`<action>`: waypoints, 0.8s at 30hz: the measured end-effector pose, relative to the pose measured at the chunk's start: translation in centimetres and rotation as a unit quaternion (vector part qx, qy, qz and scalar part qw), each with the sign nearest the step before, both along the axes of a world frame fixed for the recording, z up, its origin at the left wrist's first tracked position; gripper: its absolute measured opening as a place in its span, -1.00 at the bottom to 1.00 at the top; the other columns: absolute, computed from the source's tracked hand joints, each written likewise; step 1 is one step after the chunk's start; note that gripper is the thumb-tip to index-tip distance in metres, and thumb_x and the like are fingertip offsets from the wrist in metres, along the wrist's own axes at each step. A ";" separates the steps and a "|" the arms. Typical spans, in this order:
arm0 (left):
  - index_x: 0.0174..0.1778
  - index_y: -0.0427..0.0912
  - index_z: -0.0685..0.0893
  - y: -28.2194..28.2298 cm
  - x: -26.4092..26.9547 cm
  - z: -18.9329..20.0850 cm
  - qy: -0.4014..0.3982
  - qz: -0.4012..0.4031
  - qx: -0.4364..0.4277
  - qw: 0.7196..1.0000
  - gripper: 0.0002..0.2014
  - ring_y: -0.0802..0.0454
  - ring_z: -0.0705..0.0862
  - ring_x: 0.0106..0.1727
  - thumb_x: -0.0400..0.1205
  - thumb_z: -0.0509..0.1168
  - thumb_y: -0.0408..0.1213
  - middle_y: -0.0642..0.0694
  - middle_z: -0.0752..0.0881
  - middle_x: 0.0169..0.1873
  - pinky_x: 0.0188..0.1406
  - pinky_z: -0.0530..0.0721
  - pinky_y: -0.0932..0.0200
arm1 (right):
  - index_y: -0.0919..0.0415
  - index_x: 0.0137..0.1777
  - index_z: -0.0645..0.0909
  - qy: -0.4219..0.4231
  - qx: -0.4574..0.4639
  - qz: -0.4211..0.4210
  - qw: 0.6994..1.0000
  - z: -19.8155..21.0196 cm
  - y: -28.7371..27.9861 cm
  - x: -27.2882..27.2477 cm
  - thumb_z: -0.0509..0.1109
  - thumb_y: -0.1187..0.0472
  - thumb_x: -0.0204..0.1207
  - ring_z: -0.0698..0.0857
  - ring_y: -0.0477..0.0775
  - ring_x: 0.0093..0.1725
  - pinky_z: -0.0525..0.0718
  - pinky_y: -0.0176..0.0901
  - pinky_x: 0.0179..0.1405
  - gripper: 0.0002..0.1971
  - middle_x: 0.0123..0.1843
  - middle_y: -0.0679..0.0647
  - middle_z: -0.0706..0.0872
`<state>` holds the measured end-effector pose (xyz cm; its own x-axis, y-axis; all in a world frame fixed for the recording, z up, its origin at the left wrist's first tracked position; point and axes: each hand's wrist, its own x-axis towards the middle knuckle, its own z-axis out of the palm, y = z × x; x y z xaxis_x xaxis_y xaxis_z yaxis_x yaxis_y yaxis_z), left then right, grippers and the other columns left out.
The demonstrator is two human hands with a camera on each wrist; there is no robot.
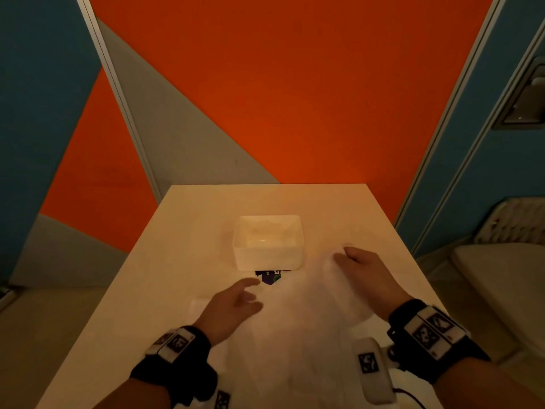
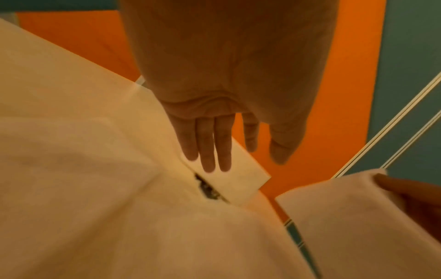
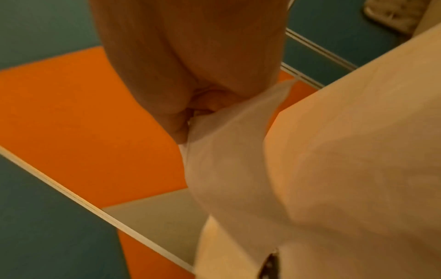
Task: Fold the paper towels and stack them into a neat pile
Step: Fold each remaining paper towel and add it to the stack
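Head view: right hand (image 1: pixel 364 268) pinches a raised corner of the paper towel (image 1: pixel 298 329), which lies over the bench (image 1: pixel 182 228). Left hand (image 1: pixel 233 302) hovers above it, fingers straight, grip empty.

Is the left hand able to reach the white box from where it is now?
Probably yes: the left hand hovers open just short of the white box, with nothing visible between them.
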<state>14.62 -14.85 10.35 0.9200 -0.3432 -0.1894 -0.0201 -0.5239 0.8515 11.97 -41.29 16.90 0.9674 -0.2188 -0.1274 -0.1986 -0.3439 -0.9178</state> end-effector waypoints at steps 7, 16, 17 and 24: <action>0.33 0.27 0.54 -3.3 -0.4 6.3 0.070 0.002 -0.232 0.970 -0.56 0.01 0.75 -0.17 0.53 0.39 -0.13 -0.05 0.74 -0.32 -0.10 0.72 0.13 | 0.28 -0.17 0.69 0.007 0.284 -0.029 0.958 3.7 2.2 -0.4 0.29 0.29 0.64 0.78 0.03 -0.32 0.73 -0.13 -0.31 -0.80 -0.26 0.13 0.80; -0.24 0.14 0.84 -4.1 0.4 7.5 -0.116 0.053 -0.216 0.968 -0.81 -0.05 0.49 -0.34 0.50 0.46 -0.30 -0.17 0.58 -0.45 -0.18 0.51 0.09 | 0.26 -0.05 0.66 0.023 0.352 -0.069 0.933 3.4 2.3 -0.9 0.30 0.24 0.64 0.76 0.06 -0.19 0.67 -0.09 -0.18 -0.87 -0.10 0.16 0.78; -0.25 0.19 0.83 -4.1 0.5 7.6 -0.135 0.053 -0.199 0.969 -0.79 -0.09 0.49 -0.37 0.51 0.46 -0.29 -0.12 0.58 -0.50 -0.19 0.54 0.08 | 0.23 -0.01 0.64 0.025 0.339 -0.078 0.937 3.3 2.3 -1.0 0.32 0.21 0.63 0.73 0.08 -0.15 0.65 -0.09 -0.19 -0.89 -0.06 0.15 0.76; -0.15 0.11 0.83 -4.6 1.2 8.5 -0.373 -0.003 -0.012 0.928 -0.94 0.15 0.43 -0.10 0.51 0.46 -0.12 0.16 0.40 -0.21 -0.09 0.35 0.53 | -0.22 0.49 0.34 -0.115 -0.218 0.059 0.968 2.8 2.5 -0.8 0.67 -0.11 0.17 0.26 -0.11 0.36 0.36 -0.09 0.34 -0.13 0.47 -0.16 0.24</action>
